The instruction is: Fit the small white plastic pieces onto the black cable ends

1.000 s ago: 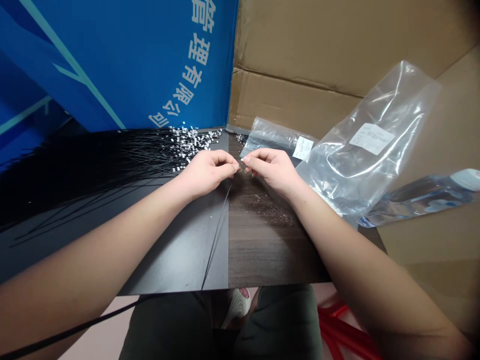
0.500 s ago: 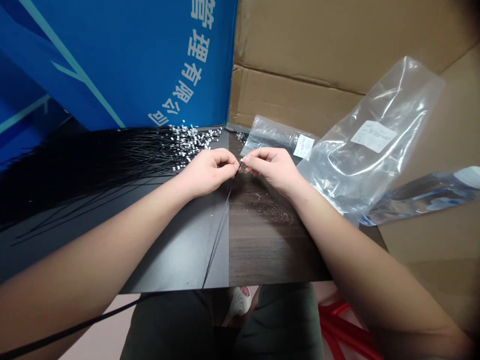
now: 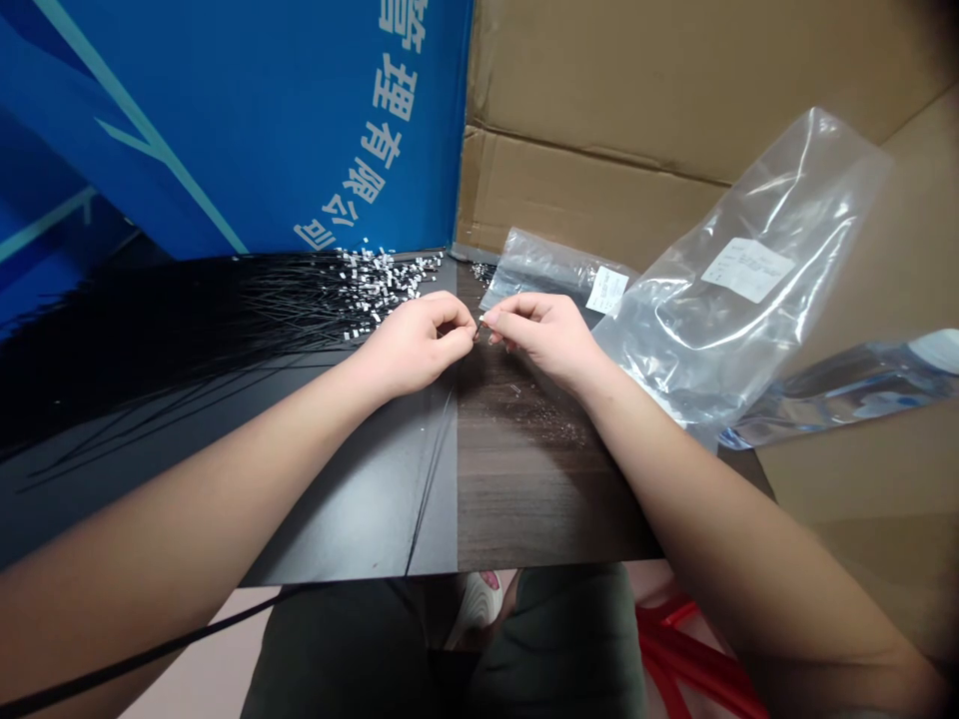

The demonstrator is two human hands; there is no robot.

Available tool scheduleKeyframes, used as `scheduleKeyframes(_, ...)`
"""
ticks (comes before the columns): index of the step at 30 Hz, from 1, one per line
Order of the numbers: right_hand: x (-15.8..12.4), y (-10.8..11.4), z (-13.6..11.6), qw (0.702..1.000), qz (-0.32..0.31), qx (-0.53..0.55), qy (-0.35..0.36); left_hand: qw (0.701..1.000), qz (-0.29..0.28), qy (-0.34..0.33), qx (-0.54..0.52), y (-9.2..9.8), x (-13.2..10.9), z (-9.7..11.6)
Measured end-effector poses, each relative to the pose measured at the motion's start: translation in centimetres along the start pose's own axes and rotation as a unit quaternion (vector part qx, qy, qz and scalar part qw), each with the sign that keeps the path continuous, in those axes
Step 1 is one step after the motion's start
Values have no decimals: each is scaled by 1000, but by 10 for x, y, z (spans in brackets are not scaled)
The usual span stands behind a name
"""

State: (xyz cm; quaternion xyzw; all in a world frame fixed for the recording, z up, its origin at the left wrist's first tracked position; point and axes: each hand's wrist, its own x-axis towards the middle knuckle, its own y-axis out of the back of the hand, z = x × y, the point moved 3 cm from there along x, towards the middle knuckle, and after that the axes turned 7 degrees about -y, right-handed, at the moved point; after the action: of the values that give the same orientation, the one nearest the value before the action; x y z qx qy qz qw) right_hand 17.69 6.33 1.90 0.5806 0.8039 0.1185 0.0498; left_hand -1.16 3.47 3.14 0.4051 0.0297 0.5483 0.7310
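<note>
Left hand, right hand pinching one thin black wire

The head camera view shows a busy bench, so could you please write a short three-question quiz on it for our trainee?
1. True or false: the bundle of thin black wires lies on the same side of the picture as the left hand, not the right hand.
2. Multiple choice: what is on the larger clear plastic bag? A) a white label, B) a red stripe, C) a blue cap.
3. Fill in the blank: the tabletop under the right hand has a dark ____ finish.

Key: 1 true; 2 A; 3 wood-grain.
</note>
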Motion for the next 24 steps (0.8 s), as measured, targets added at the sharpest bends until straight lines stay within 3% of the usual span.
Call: scheduleKeyframes(24,1,1,2,1000,-1,0,5,1000,-2,7,5,-1,0,-2)
